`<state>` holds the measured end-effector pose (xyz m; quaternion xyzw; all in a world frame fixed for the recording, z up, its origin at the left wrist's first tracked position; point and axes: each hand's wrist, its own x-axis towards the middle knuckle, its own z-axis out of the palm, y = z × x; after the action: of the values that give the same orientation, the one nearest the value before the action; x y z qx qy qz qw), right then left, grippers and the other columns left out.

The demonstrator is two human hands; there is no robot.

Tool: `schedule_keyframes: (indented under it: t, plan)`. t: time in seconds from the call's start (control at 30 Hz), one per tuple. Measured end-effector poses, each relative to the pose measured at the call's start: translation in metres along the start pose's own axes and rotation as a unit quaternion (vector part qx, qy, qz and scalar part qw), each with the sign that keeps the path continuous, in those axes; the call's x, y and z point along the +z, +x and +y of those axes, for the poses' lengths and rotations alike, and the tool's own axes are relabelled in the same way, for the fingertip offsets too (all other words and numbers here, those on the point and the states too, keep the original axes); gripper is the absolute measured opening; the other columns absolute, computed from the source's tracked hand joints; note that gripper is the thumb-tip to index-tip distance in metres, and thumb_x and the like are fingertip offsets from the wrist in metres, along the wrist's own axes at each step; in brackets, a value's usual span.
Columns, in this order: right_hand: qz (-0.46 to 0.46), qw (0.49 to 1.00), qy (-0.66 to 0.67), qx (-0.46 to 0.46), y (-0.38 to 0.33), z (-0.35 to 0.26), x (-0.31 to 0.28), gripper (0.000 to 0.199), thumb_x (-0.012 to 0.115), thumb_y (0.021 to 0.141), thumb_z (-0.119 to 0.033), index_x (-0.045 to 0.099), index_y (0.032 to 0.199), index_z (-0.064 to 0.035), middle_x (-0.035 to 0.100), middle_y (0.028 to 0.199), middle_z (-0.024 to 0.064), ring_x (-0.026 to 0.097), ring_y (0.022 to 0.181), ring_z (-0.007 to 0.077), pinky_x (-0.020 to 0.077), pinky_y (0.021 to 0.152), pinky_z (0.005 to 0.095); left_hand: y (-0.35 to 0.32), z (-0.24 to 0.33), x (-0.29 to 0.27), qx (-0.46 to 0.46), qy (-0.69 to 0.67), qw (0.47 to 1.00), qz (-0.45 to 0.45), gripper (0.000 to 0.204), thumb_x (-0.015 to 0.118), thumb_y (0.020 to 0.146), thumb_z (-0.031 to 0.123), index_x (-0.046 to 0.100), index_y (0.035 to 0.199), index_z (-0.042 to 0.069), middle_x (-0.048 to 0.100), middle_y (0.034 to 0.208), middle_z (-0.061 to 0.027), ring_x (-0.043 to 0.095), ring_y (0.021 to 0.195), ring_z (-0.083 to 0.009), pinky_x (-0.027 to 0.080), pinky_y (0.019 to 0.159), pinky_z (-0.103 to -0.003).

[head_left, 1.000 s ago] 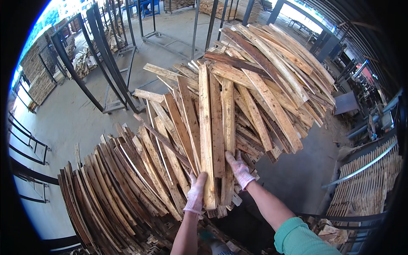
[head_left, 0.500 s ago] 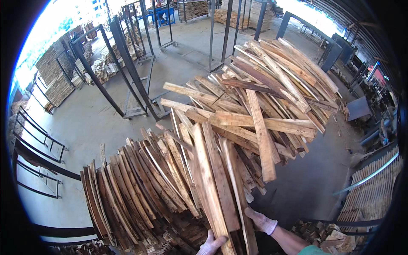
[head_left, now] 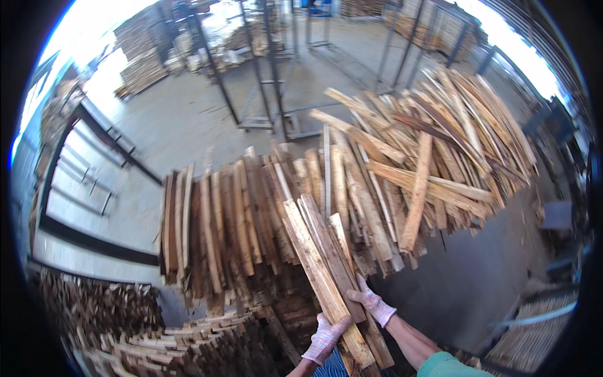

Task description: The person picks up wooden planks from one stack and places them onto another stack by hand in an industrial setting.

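Between my hands is a small bundle of rough wooden boards (head_left: 319, 270), tilted with its far end up and to the left. My left hand (head_left: 326, 337), in a pale work glove, grips the left edge of the bundle near its lower end, thumb over the top board. On the opposite side my right hand (head_left: 374, 302), also gloved, closes on the boards a little higher up; part of its fingers is hidden behind them. Just beyond the bundle lies a row of boards side by side (head_left: 220, 220).
A loose heap of crossed boards (head_left: 465, 135) lies to the far right. Dark metal frames (head_left: 267, 81) stand on the concrete floor (head_left: 182, 119). At lower left are stacked board ends (head_left: 182, 349), with a black metal rack (head_left: 103, 242) above them.
My view has turned left, so the heap and frames sit further right. The held boards have come closer to me and lie lower, still in both hands.
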<state>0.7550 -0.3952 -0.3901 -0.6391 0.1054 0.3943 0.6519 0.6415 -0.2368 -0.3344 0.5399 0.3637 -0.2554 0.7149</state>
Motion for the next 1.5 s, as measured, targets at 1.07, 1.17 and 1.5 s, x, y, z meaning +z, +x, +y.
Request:
schedule_keyframes:
  t: [1.07,1.17,1.5]
  plan:
    - [-0.688,0.624,-0.299,-0.219,-0.416,-0.186,0.631,0.117,0.08,0.084,-0.047,0.008,0.158,0.0065,0.052,0.142,0.0235,0.054,0.127,0.0246,0.0462,0.103,0.0303,-0.658,-0.019,-0.187,0.242,-0.111,0.741,0.617,0.106,0.07,0.077,0.075,0.048,0.137,-0.009,0.066,0.126,-0.0195,0.064,0.114,-0.0241,0.052,0.095,-0.032]
    - [-0.655,0.545,-0.407,-0.328,-0.408,-0.143,0.692,0.118,0.08,0.082,-0.047,0.008,0.159,0.0037,0.05,0.146,0.0253,0.054,0.129,0.0313,0.0451,0.106,0.0363,-0.695,-0.055,-0.237,0.014,-0.035,0.799,0.601,0.109,0.059,0.08,0.081,0.049,0.142,-0.009,0.056,0.141,-0.0281,0.057,0.129,-0.0341,0.045,0.106,-0.039]
    - [-0.585,0.508,-0.559,-0.298,-0.43,-0.141,0.696,0.111,0.077,0.083,-0.045,0.01,0.162,-0.0042,0.057,0.138,0.0257,0.06,0.121,0.0315,0.0484,0.101,0.0393,-0.723,-0.11,-0.28,-0.061,-0.017,0.778,0.625,0.12,0.071,0.082,0.065,0.006,0.16,0.001,0.023,0.162,-0.0281,0.029,0.15,-0.0358,0.029,0.122,-0.042]
